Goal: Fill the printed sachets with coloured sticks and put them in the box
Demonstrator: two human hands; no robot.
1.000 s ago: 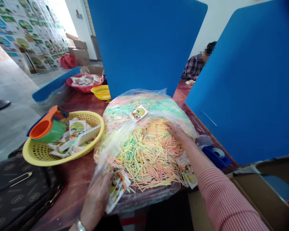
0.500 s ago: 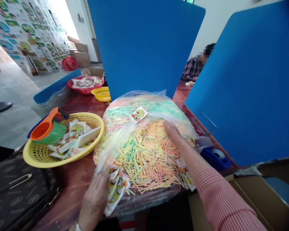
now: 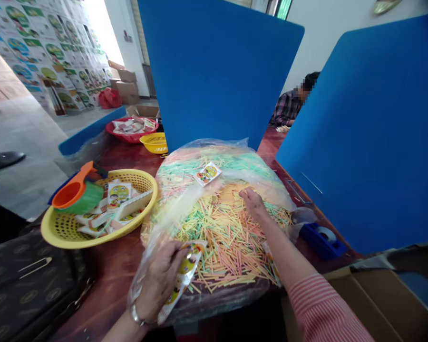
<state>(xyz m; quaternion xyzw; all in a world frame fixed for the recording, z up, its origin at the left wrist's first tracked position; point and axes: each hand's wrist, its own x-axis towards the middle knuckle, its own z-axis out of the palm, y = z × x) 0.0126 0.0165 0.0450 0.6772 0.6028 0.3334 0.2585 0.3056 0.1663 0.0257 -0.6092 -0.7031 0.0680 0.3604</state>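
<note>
Left hand (image 3: 159, 280) pinches a printed sachet (image 3: 184, 278), its long axis slanting toward the pastel sticks (image 3: 228, 242) heaped in a clear plastic bag (image 3: 214, 143) — right hand (image 3: 254, 205), open and empty, rests farther in, on the sticks.

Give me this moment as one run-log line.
left hand: holds printed sachet | right hand: on coloured sticks | sticks: in clear plastic bag

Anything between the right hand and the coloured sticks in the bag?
Nothing visible: the right hand rests directly on the pastel sticks, and the clear plastic bag's film is folded back to the left of them.
</note>
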